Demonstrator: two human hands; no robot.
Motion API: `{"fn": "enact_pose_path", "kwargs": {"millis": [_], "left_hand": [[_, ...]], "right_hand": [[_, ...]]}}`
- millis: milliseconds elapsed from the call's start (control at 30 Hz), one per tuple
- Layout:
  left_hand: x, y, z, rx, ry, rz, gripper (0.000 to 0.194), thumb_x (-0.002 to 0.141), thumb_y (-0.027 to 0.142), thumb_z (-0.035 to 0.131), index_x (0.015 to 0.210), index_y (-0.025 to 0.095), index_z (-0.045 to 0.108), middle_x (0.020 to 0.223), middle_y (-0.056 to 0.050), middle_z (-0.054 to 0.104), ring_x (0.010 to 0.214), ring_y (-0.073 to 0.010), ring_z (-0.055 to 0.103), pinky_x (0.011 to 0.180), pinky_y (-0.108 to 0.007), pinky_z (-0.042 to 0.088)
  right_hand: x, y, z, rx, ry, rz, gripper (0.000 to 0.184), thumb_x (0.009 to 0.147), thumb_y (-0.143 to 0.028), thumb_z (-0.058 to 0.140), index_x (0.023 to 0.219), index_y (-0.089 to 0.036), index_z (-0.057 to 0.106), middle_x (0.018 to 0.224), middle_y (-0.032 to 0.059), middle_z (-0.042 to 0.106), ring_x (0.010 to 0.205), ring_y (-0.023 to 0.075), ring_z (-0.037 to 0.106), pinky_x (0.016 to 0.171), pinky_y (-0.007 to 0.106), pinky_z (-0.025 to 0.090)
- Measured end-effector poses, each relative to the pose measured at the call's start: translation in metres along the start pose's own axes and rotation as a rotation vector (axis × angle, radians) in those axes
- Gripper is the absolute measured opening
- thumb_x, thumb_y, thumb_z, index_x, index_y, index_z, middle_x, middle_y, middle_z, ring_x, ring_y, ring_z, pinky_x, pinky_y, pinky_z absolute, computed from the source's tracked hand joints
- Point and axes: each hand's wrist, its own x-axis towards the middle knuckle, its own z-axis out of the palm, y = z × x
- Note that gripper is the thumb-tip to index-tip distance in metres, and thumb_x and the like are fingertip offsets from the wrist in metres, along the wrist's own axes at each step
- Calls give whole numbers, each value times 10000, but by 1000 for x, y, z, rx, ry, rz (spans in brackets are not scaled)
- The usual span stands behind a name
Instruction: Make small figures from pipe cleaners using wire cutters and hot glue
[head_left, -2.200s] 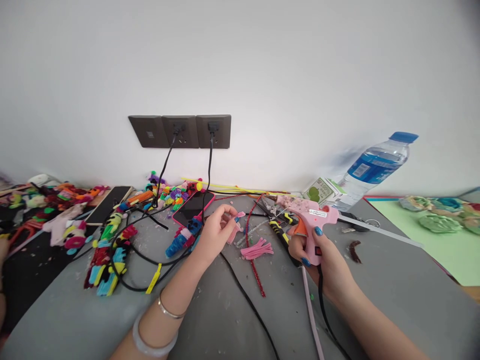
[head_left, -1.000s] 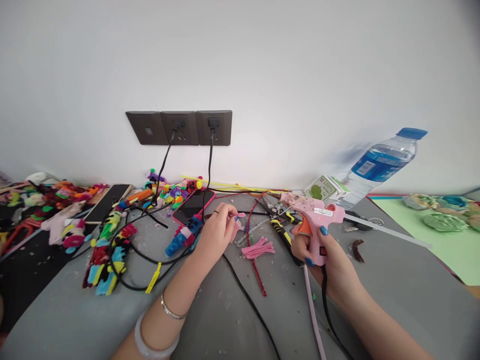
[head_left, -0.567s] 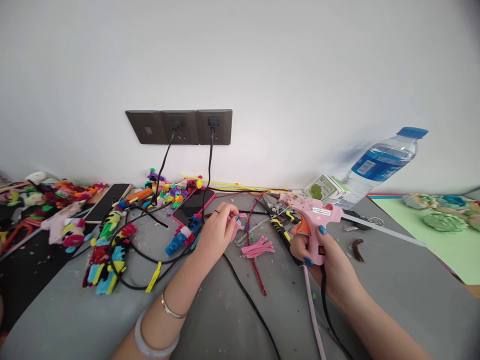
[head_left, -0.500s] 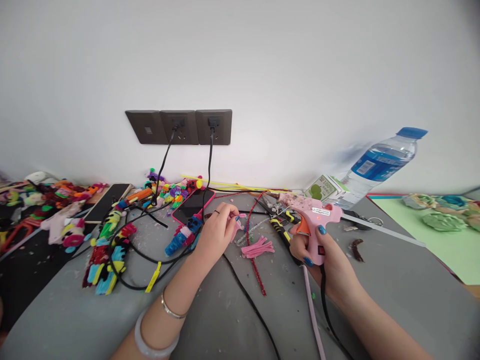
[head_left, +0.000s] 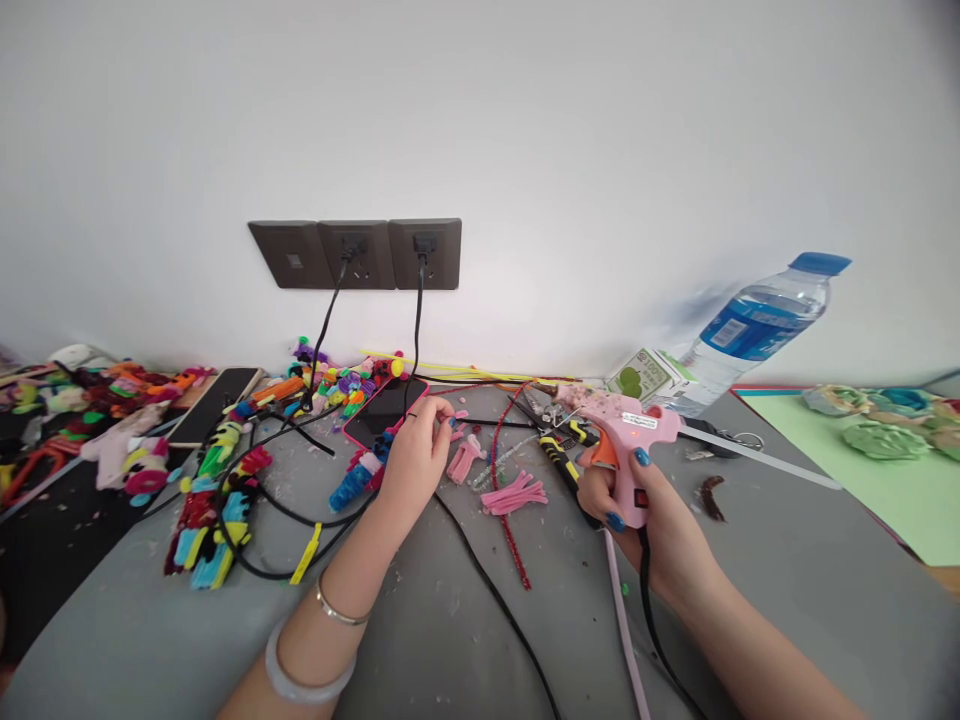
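Note:
My right hand (head_left: 664, 525) is wrapped round the handle of a pink glue gun (head_left: 630, 435), fingers by its orange trigger. A long glue stick (head_left: 757, 453) sticks out of its back. My left hand (head_left: 420, 450) hovers over the middle of the table, its fingers curled with the thumb against them; whatever is between them is hidden. Just right of it lies a small pink pipe-cleaner figure (head_left: 465, 458). A bunch of short pink pipe cleaners (head_left: 514, 494) and a red tinsel stem (head_left: 512, 548) are nearby. Yellow-and-black pliers (head_left: 559, 465) lie left of the glue gun.
Black cables run from the wall sockets (head_left: 356, 255) across the grey table. Colourful pipe-cleaner pieces (head_left: 225, 500) and phones (head_left: 386, 410) lie to the left. A water bottle (head_left: 761, 325) leans at the back right beside a carton (head_left: 649, 378), near green paper (head_left: 885, 490).
My left hand has shifted slightly left, off the small pink figure, which now shows uncovered on the table. The glue gun stays almost where it was in my right hand.

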Motion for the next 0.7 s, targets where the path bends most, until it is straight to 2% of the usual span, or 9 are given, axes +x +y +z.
{"fn": "enact_pose_path", "kwargs": {"millis": [133, 700], "left_hand": [[2, -5, -2, 9, 44, -13, 141, 897, 87, 426, 924, 210, 488, 927, -32, 570, 694, -135, 539, 646, -247, 392], [2, -7, -1, 39, 54, 30, 141, 902, 83, 430, 925, 213, 479, 883, -18, 554, 641, -120, 518, 596, -232, 372]], "right_hand": [[0, -1, 1, 67, 0, 12, 655, 950, -647, 307, 463, -223, 422, 481, -1, 289, 494, 143, 210, 493, 346, 174], [0, 0, 0, 142, -7, -10, 649, 960, -616, 341, 468, -206, 448, 486, -3, 285, 509, 143, 233, 520, 348, 154]]}}
